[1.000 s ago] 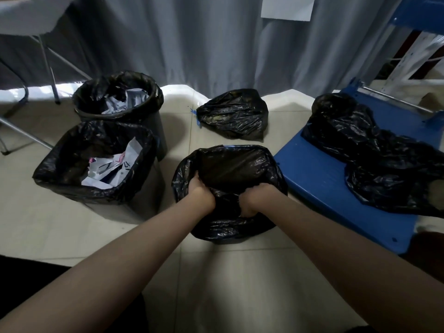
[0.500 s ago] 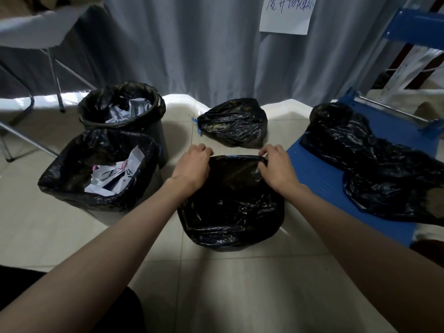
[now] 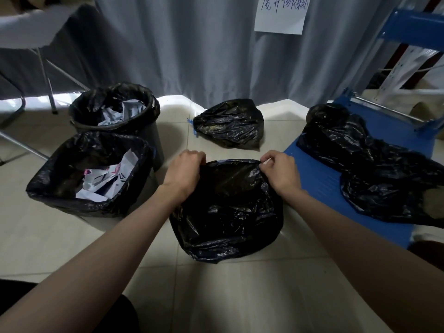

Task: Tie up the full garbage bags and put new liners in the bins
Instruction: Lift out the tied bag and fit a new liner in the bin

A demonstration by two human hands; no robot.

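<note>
Tiled floor (image 3: 36,241), grey curtain (image 3: 192,49) behind; we kneel over a black bag (image 3: 228,210) on the tiles, just left of a blue platform (image 3: 319,179); our left hand (image 3: 183,173) and right hand (image 3: 281,173) each curl fingers over its far rim, gripping the plastic; two lined bins, round bin (image 3: 115,109) and square bin (image 3: 89,174), hold paper at left; tied bag (image 3: 228,123) lies beyond; loose liners (image 3: 374,164) rest on the platform

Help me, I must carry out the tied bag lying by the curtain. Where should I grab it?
Grip the tied bag at its gathered neck, the pinched left end where the blue drawstring shows. Come from the left, over bare floor. The rest is slack, bulging plastic with no firm hold, so the neck probably holds best.
</note>
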